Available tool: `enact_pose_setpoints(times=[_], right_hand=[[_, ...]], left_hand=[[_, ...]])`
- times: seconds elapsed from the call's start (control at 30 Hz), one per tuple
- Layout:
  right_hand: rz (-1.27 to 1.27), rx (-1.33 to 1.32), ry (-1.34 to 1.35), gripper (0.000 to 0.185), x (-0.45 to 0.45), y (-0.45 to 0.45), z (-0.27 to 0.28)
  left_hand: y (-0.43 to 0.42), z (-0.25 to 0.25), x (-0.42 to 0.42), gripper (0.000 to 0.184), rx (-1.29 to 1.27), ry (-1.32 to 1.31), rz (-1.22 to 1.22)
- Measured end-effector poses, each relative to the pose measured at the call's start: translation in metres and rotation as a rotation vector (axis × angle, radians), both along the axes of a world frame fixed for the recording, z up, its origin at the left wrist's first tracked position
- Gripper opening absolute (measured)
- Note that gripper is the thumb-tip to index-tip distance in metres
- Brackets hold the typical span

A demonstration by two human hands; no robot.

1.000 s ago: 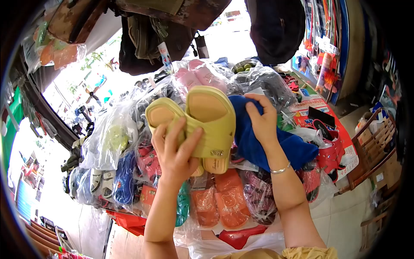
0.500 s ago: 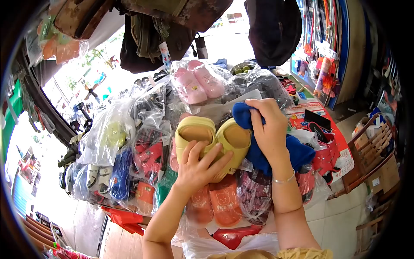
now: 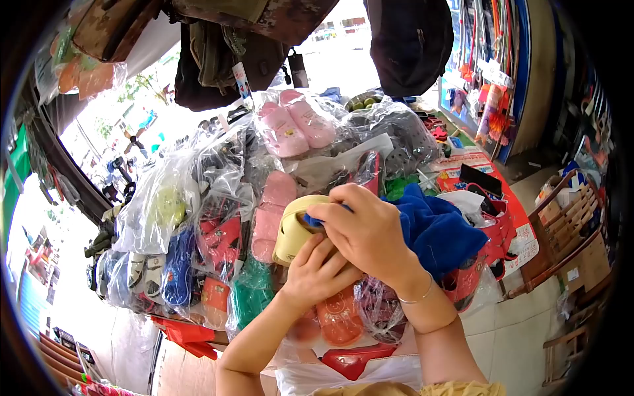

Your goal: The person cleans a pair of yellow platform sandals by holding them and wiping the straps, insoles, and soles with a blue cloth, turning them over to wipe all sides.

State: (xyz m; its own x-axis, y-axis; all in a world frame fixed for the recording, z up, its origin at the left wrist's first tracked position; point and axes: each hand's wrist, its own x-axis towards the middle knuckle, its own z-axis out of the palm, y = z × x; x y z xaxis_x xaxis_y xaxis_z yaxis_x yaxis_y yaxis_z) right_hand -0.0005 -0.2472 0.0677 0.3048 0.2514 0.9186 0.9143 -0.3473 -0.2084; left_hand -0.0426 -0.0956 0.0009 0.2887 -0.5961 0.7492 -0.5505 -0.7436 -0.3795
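Observation:
The yellow-green slippers (image 3: pixel 294 232) are held at the middle of the table, partly hidden by both hands. My left hand (image 3: pixel 320 272) is closed round their near side. Above it, my right hand (image 3: pixel 363 228) pinches part of the blue cloth (image 3: pixel 439 228) at the slipper opening. The rest of the cloth drapes to the right behind my right wrist. Just left of the slippers lie pink slides (image 3: pixel 269 214) in plastic, and below my hands is an orange slipper (image 3: pixel 340 318).
Bagged pink clogs (image 3: pixel 287 132) and grey clogs (image 3: pixel 406 135) lie farther back. Blue bagged shoes (image 3: pixel 178 267) are at the left. Dark bags (image 3: pixel 409 46) hang overhead. A wooden rack (image 3: pixel 574 231) stands at the right, beside the red-edged table.
The slippers have turned and come lower from their raised position. My right hand has moved left and down to them, bringing a part of the blue cloth to the slipper opening.

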Motion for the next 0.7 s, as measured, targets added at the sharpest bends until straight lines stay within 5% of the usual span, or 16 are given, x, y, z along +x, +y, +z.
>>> enact_pose_setpoints(times=[0.23, 0.37, 0.7], right_hand=[[-0.156, 0.239, -0.043, 0.023, 0.034, -0.007, 0.000], [-0.267, -0.038, 0.070, 0.021, 0.029, 0.010, -0.004], [-0.208, 0.069, 0.046, 0.020, 0.039, 0.005, -0.004]], left_hand=[[-0.005, 0.014, 0.018, 0.027, 0.053, 0.082, 0.003], [-0.009, 0.006, 0.023, 0.027, -0.007, 0.078, -0.032], [-0.012, 0.006, 0.029, 0.026, -0.044, 0.106, -0.080]])
